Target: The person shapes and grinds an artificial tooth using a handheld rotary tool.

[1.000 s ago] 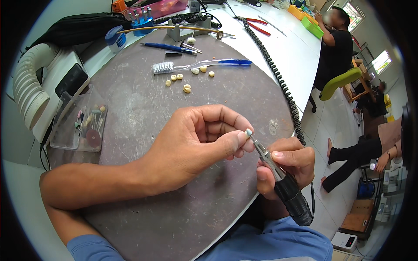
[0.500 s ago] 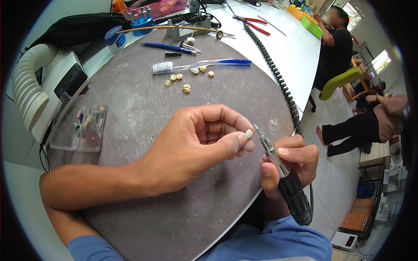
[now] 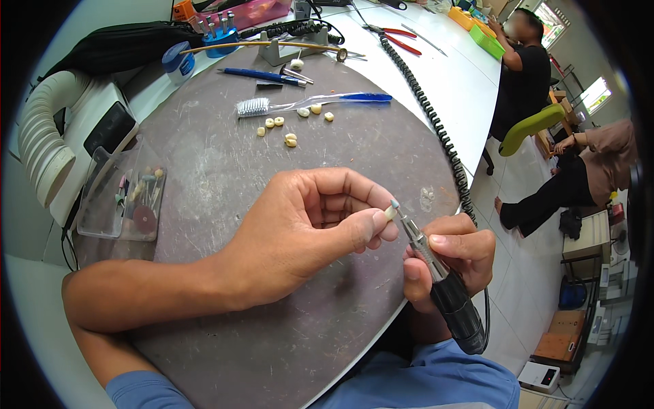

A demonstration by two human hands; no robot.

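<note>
Between thumb and index finger, my left hand [image 3: 327, 211] pinches a small off-white dental crown [image 3: 390, 214]. My right hand [image 3: 456, 255] is closed around a rotary handpiece [image 3: 446, 283], silver at the front and black at the back. Its pale green grinding tip [image 3: 395, 204] meets the upper end of the crown, or nearly so; whether they touch is too small to tell. Several more tooth-shaped crowns [image 3: 291, 140] lie farther off on the worn grey-brown work surface [image 3: 204, 170], in front of a toothbrush [image 3: 320, 102] with a clear and blue handle.
A clear box of grinding bits [image 3: 143, 204] and a white suction hose [image 3: 48, 170] stand at the left. Behind are a blue pen-like tool [image 3: 262, 76], a blue bur holder [image 3: 220, 42] and red-handled pliers [image 3: 402, 44]. A coiled black cord [image 3: 429, 109] runs along the right. Two people are beyond.
The handpiece has shifted slightly left, bringing its tip onto or right beside the crown. My left hand has barely moved. At the right, the farther person has changed posture.
</note>
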